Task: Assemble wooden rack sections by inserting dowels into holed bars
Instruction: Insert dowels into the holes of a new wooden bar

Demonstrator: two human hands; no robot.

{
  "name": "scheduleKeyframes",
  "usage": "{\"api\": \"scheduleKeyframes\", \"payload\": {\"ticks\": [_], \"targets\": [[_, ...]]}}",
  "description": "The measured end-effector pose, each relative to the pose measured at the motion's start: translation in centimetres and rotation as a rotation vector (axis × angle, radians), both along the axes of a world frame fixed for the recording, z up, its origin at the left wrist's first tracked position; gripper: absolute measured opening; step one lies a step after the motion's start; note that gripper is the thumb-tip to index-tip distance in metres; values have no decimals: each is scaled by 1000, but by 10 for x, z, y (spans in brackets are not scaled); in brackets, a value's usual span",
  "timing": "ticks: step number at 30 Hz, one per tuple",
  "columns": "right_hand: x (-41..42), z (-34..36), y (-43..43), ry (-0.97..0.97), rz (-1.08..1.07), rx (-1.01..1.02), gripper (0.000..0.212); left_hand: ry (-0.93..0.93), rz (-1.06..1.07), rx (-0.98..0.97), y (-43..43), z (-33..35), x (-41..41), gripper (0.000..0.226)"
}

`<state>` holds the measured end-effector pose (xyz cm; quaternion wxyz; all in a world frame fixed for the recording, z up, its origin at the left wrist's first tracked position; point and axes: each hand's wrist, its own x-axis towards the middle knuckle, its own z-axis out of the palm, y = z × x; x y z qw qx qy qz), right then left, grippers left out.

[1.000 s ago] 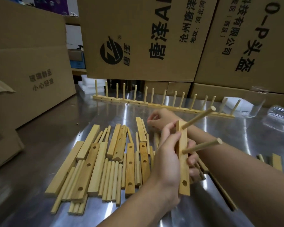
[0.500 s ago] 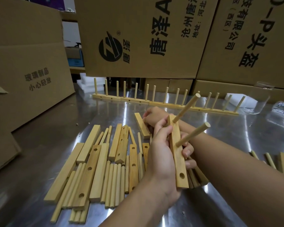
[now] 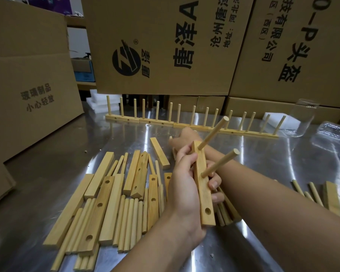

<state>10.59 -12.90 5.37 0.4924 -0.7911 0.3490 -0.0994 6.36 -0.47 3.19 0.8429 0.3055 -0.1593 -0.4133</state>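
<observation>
A plain brown cardboard box (image 3: 28, 75) with printed characters stands at the left edge of the shiny steel desk (image 3: 47, 173). Beside it a loose pile of pale wooden bars and round dowels (image 3: 110, 203) lies flat, and one short plain bar (image 3: 159, 153) lies slanted at its far end. Stacked brown cardboard cartons with black lettering (image 3: 165, 46) wall off the back. In front of them runs a long row of finished rack sections (image 3: 185, 124), pegs upright.

In the middle the left hand (image 3: 183, 189) is curled round a holed wooden bar (image 3: 203, 193), held on end above the desk. Two dowels (image 3: 220, 163) stick out of it up and to the right, and its lowest hole (image 3: 208, 211) is empty. The right hand (image 3: 185, 137) reaches behind the bar to the pile's far end. Its fingers are hidden, so I cannot tell its grip.

At the far right stand a clear plastic cup (image 3: 302, 120) and a few stray wooden pieces (image 3: 322, 195).

Compared with a second ago, the two dowels point more steeply upward. The short plain bar now lies clear of the pile.
</observation>
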Motion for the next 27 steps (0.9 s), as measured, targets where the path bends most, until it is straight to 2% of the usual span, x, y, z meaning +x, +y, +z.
{"api": "scheduleKeyframes", "payload": {"ticks": [1, 2, 4, 5, 9, 11, 14, 19, 27], "targets": [[8, 1, -11, -108, -21, 23, 33, 9, 8, -7, 0, 0, 1, 33], [21, -3, -15, -88, -67, -42, 26, 20, 16, -15, -1, 0, 2, 33], [31, -6, -30, -130, -42, -266, 30, 38, 20, -23, -1, 0, 5, 34], [25, -1, -32, -165, -67, -295, 29, 42, 17, -23, -1, -1, 6, 34], [-26, 0, -38, -429, -40, -216, 17, 43, 18, -3, -1, -3, 11, 35], [-57, -3, -32, -486, 1, -202, 19, 46, 30, 5, -1, -3, 12, 35], [-100, -8, -22, -544, 41, -208, 4, 27, 68, 22, -1, -4, 13, 34], [-137, -12, 0, -653, 102, -201, 5, -25, 133, 83, -1, -5, 13, 35], [-166, -31, 22, -803, 21, -282, 9, -63, 168, 111, -4, -7, 14, 36]]}}
